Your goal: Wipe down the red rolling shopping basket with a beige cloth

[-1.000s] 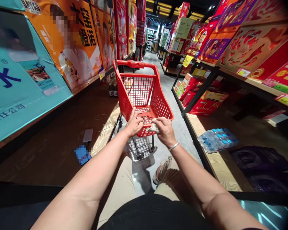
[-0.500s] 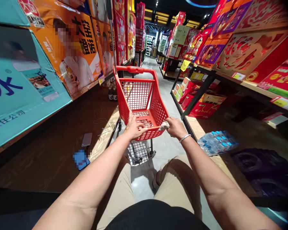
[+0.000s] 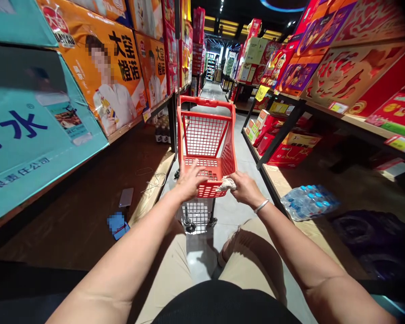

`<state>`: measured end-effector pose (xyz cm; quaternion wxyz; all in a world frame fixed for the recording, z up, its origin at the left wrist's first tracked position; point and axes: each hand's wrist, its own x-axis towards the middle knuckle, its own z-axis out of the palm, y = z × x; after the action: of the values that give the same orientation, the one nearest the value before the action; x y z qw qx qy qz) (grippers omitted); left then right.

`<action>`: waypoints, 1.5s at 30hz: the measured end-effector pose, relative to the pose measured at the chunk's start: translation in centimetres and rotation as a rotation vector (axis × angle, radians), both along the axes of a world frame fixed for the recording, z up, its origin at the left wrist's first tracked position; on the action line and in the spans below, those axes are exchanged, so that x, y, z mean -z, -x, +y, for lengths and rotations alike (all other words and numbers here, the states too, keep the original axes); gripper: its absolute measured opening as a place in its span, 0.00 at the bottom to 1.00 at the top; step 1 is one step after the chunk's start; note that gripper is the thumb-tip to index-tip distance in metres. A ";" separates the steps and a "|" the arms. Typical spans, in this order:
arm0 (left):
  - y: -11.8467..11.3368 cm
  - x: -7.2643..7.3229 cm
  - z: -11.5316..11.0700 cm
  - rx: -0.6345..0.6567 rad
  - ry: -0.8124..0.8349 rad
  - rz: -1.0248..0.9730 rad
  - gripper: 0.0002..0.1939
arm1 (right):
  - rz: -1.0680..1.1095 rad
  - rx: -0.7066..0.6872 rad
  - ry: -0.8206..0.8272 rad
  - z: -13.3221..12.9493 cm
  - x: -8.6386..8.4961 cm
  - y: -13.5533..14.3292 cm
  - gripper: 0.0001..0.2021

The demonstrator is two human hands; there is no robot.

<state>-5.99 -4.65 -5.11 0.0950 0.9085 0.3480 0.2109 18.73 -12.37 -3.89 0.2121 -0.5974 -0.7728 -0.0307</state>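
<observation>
The red shopping cart (image 3: 213,167) stands upright on the grey tiled floor (image 3: 224,210) of the aisle, its long axis running away from the wearer, with the handle (image 3: 207,103) at the far end and the low end of the basket towards the wearer's legs. At the near right corner of the basket rim lies the bunched off-white cloth (image 3: 227,184), its longer way running sideways along the near edge, from the right hand (image 3: 245,189) towards the middle. That hand is partly closed, fingers curled over the cloth's right end and gripping it against the rim; the forearm comes in from the lower right, a silver bangle (image 3: 261,205) at the wrist. The left hand (image 3: 189,182) is open, palm down and fingers spread forward over the near left corner, with nothing visible in its grasp; how firmly it touches the basket cannot be told. Its forearm reaches in from the lower left. On the lower left shelf (image 3: 81,198), a white device (image 3: 126,197) lies near the aisle-side edge, just behind a blue item (image 3: 119,225). A shrink-wrapped pack of water bottles (image 3: 308,202) sits by the aisle-side edge of the lower right shelf (image 3: 276,178).
</observation>
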 end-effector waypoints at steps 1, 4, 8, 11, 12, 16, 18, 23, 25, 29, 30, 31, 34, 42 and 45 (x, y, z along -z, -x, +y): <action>-1.0 -0.1 -0.8 0.042 -0.007 0.033 0.22 | 0.020 -0.030 -0.001 0.0 0.1 -0.1 0.15; -3.2 0.2 -2.4 0.041 0.003 0.068 0.27 | 0.055 -0.105 0.001 0.1 0.2 -0.2 0.15; -3.4 1.0 -2.1 -0.019 -0.007 0.041 0.26 | 0.108 -0.201 -0.011 1.0 -0.1 -0.9 0.17; -2.8 1.3 -1.0 -0.003 0.014 0.036 0.26 | 0.181 -0.255 -0.015 2.8 -0.4 -2.1 0.17; -2.6 1.4 -0.6 -0.008 0.017 0.033 0.25 | 0.214 -0.242 -0.029 3.5 -0.4 -2.6 0.17; -2.1 1.4 0.3 -0.038 0.006 0.017 0.22 | 0.360 -0.042 -0.125 5.5 0.2 -3.1 0.20; -1.9 1.2 0.5 -0.047 0.000 0.016 0.21 | 0.372 -0.041 -0.145 5.2 1.0 -2.0 0.20; -2.0 0.9 -0.3 -0.063 -0.029 0.085 0.22 | 0.292 -0.217 -0.152 2.2 2.9 1.8 0.20; -2.4 1.1 -0.8 -0.062 -0.060 0.091 0.24 | 0.252 -0.261 -0.139 1.8 3.0 2.2 0.21; -2.7 1.9 -0.9 -0.053 -0.075 0.011 0.23 | 0.148 -0.261 -0.128 4.4 1.3 0.2 0.18; -2.6 2.1 -0.8 -0.044 -0.065 -0.008 0.22 | 0.123 -0.242 -0.128 5.6 0.7 -0.6 0.17; -2.5 2.2 -0.7 -0.036 -0.056 -0.020 0.21 | 0.100 -0.206 -0.128 6.9 0.1 -1.4 0.16; -2.1 2.3 -0.3 -0.054 -0.055 -0.031 0.20 | 0.065 -0.023 -0.114 10.9 -1.5 -3.5 0.15; -1.1 1.3 -0.5 -0.200 -0.074 0.022 0.12 | 0.045 -0.104 -0.101 10.0 -0.8 0.4 0.18; -1.1 1.3 -0.7 -0.210 -0.088 0.033 0.10 | -0.009 -0.299 -0.076 7.0 -0.5 3.3 0.15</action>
<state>-4.88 -5.34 -6.38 0.0266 0.8737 0.4331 0.2198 15.47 -5.40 -3.41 0.2335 -0.4670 -0.8523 -0.0308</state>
